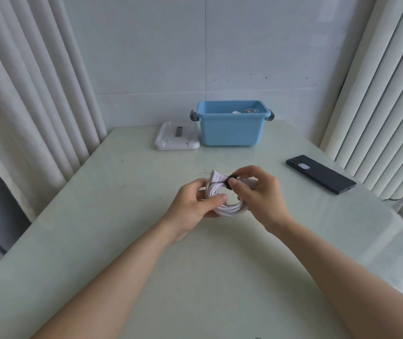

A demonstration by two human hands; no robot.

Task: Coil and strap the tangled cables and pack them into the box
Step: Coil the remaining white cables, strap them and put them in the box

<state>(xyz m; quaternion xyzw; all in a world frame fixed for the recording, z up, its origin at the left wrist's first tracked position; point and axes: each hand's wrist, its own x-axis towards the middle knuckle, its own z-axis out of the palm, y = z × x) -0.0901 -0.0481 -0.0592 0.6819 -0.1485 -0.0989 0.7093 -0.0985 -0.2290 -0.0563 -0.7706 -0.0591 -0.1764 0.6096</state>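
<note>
Head view showed a white cable [229, 207] wound into a round coil, smooth and shiny, held just above the middle of the table [195, 277]. A flat white plug [216, 177] with two thin metal pins stuck out from the top of the coil and pointed left. A small black strap [229, 182] sat round the cable just beside the plug. The table was pale green, flat and glossy. At its far edge stood a blue plastic box [231, 130], square with round corners and a grey clip on each end, and its top was open. Something pale and grey peeked over its rim, but it was too small to tell what. A white lid [177, 140] lay flat just beside the box on its left. A dark, flat phone [320, 173] lay well apart on the right side of the table. Long white curtains [24, 94] with soft folds hung on both sides, and a plain pale wall stood behind the box. Your right hand [260, 192] hid the right side of the coil. Your left hand [194, 204] gripped the left side of the coil, with its fingers curled under and its thumb lying on top. Your right hand pinched the black strap between thumb and first finger, and its other fingers bent over the coil. Both your arms were bare and reached forward from the near edge of the table.
</note>
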